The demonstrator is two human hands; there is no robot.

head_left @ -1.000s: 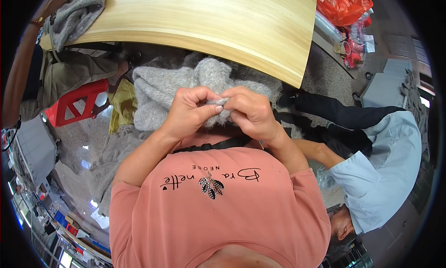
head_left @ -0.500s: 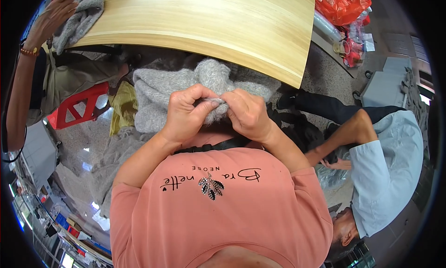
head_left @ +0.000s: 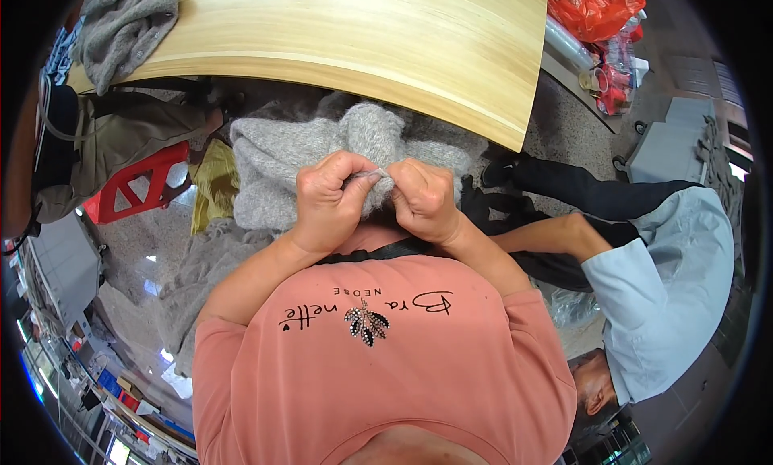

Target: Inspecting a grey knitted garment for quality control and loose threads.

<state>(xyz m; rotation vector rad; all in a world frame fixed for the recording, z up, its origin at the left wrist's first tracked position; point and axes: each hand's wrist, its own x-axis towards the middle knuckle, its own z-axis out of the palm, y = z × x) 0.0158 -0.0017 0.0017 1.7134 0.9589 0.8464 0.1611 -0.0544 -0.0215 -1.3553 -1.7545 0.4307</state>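
Observation:
A fuzzy grey knit garment [head_left: 278,155] lies bunched across my lap, just below the table edge. My left hand [head_left: 334,195] is closed in a pinch on a bit of the knit. Close beside it, my right hand [head_left: 423,195] pinches the same piece, and the fingertips of both hands almost meet. A thin light strand shows between them; whether it is yarn or a fold of the knit is too small to tell. The fingers cover part of the garment under them.
A wooden table [head_left: 346,38] stands ahead, with another grey knit piece [head_left: 129,30] at its left end. To the left are a red stool [head_left: 141,183] and a yellow sack [head_left: 213,187]. A person in a light blue shirt [head_left: 676,280] bends at the right. Red bags [head_left: 596,10] lie at far right.
My hands have shifted slightly, still pinching the knit. The person at the right has reached an arm inward, toward my side. At the left, another person's hand has left the knit piece on the table.

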